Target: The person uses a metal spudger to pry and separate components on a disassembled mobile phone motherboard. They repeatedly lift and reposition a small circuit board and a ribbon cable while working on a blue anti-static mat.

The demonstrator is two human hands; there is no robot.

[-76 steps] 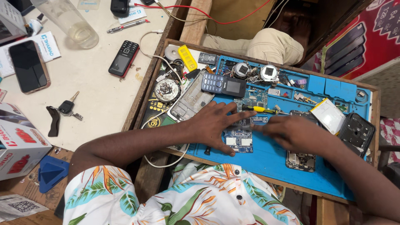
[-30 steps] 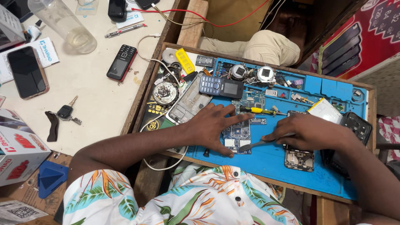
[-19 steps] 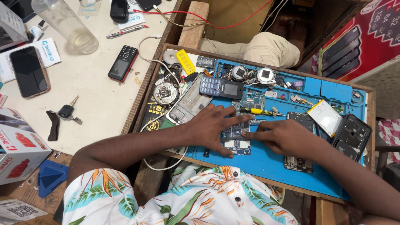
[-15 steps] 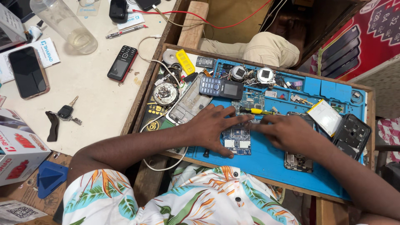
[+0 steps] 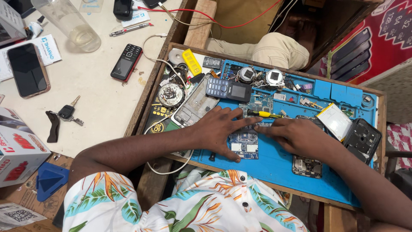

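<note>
My left hand (image 5: 221, 130) lies flat with spread fingers on a small phone circuit board (image 5: 245, 147), pressing it onto the blue work mat (image 5: 274, 165). The fingers of my right hand (image 5: 296, 135) are drawn together, and their tips touch the board's upper edge. Whether they pinch anything is hidden. Just above both hands a yellow-handled screwdriver (image 5: 266, 114) lies on the mat. Under my right wrist rests a second circuit board (image 5: 307, 166).
On the mat are a blue keypad phone (image 5: 227, 89), a white battery (image 5: 337, 121), a black phone housing (image 5: 362, 139) and several small parts. The table at left holds a black keypad phone (image 5: 126, 62), a smartphone (image 5: 28, 69), keys (image 5: 64, 114) and a plastic bottle (image 5: 71, 23).
My right hand has slid left until its fingertips meet the board held under my left hand. A thin tool seen in it a second ago is no longer visible. The left hand stayed.
</note>
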